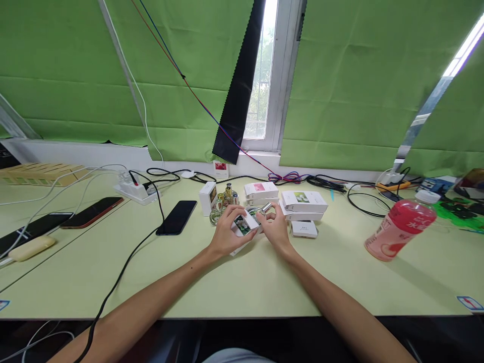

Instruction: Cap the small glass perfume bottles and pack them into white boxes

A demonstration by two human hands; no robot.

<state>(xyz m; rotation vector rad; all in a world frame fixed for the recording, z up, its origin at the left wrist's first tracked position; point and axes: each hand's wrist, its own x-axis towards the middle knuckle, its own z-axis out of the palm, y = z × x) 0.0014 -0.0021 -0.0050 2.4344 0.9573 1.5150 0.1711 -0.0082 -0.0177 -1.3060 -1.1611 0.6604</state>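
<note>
My left hand [227,233] and my right hand [275,229] meet over the middle of the pale green table [242,282]. Together they grip a small white box [245,225] with a flower picture on its top. My right hand's fingers also pinch a small silver-capped bottle [265,207] at the box's far end. Behind the hands stand little glass perfume bottles [227,196] and an upright white box [207,197]. Stacked white boxes [303,202] lie to the right, with another flat box [260,190] behind.
A black phone [176,217] lies left of the hands, with a power strip [135,190] and cables behind it. Two more phones [91,212] rest far left. A pink drink bottle [401,229] stands at right. Cables run along the window sill.
</note>
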